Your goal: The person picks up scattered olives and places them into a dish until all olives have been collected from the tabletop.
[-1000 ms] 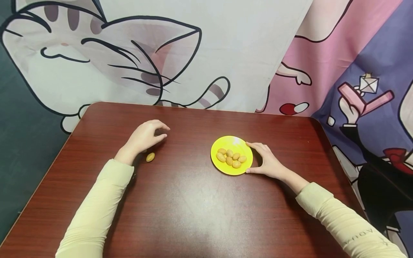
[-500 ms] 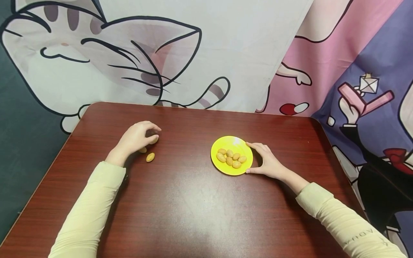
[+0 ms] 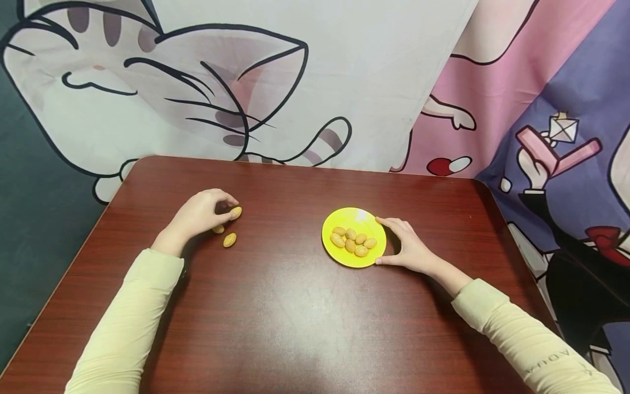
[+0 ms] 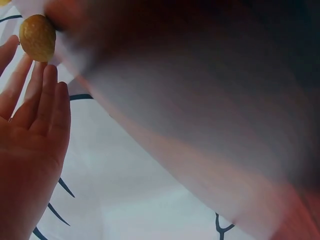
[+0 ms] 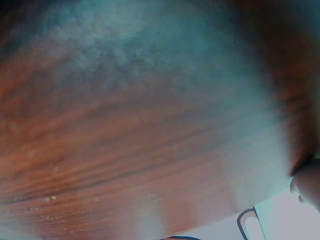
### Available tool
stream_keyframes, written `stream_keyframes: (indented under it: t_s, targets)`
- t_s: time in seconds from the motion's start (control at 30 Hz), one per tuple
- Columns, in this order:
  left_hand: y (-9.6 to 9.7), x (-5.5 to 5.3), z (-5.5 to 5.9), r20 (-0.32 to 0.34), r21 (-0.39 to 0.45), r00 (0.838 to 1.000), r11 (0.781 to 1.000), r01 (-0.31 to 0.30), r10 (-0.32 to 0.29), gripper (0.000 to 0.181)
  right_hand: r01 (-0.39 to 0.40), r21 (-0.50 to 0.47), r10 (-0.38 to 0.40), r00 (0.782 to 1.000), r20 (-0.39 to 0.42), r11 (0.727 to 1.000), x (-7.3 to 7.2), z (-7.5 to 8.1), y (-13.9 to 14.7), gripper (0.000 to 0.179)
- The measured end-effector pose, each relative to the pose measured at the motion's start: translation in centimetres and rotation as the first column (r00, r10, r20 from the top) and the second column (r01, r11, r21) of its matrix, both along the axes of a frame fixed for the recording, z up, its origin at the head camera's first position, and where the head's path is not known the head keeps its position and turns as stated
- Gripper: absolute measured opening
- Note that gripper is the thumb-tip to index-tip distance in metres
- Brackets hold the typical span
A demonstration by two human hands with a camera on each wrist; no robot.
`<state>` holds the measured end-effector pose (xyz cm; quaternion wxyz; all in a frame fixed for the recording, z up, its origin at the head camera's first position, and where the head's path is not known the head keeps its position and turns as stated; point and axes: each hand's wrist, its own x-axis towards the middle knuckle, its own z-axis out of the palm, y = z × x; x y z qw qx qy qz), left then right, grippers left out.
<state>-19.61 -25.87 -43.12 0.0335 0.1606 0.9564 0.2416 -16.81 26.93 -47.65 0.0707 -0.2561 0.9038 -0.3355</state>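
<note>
In the head view my left hand [image 3: 200,210] is on the left part of the table, thumb and index fingertip at a small yellow-brown oval piece [image 3: 237,212]. A second piece [image 3: 218,229] shows partly beneath this hand, and a third [image 3: 229,239] lies just in front of it. One such piece [image 4: 38,38] appears large and wrinkled beside the fingertips in the left wrist view. My right hand [image 3: 407,247] grips the right rim of a round yellow plate [image 3: 361,215], thumb at the front, fingers at the back. Several like pieces [image 3: 350,246] sit on the plate.
The reddish-brown wooden table [image 3: 290,306] has rounded far corners. Behind it hangs a white cloth [image 3: 379,82] with a cat drawing, and a pink and blue printed cloth [image 3: 512,93] hangs on the right.
My left hand has drawn back leftward and toward me, uncovering two pieces that it hid before; its fingertips now meet one of them. The right hand and plate stay in place.
</note>
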Motion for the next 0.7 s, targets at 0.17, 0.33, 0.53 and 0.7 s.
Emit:
stream_keyframes:
  t_s: [0.17, 0.33, 0.53, 0.7]
  targets:
    - [-0.22, -0.06, -0.1, 0.017, -0.024, 1.0, 0.999, 0.021, -0.021, 0.024, 0.003, 0.002, -0.003, 1.0, 0.003, 1.0, -0.02, -0.02, 0.01, 0.106]
    - [-0.19, -0.13, -0.22, 0.032, -0.036, 0.999, 0.999, 0.032, -0.031, 0.025, 0.002, -0.001, -0.002, 1.0, -0.001, 1.0, -0.04, -0.04, 0.04, 0.106]
    - [-0.09, -0.18, -0.42, 0.054, -0.033, 0.998, 0.999, 0.026, -0.024, 0.026, 0.001, 0.002, -0.001, 1.0, -0.002, 1.0, -0.01, -0.04, 0.04, 0.106]
    - [-0.05, -0.2, -0.42, 0.055, -0.028, 0.998, 0.999, 0.026, -0.024, 0.025, 0.004, 0.002, -0.004, 1.0, 0.008, 1.0, 0.02, 0.05, -0.02, 0.107]
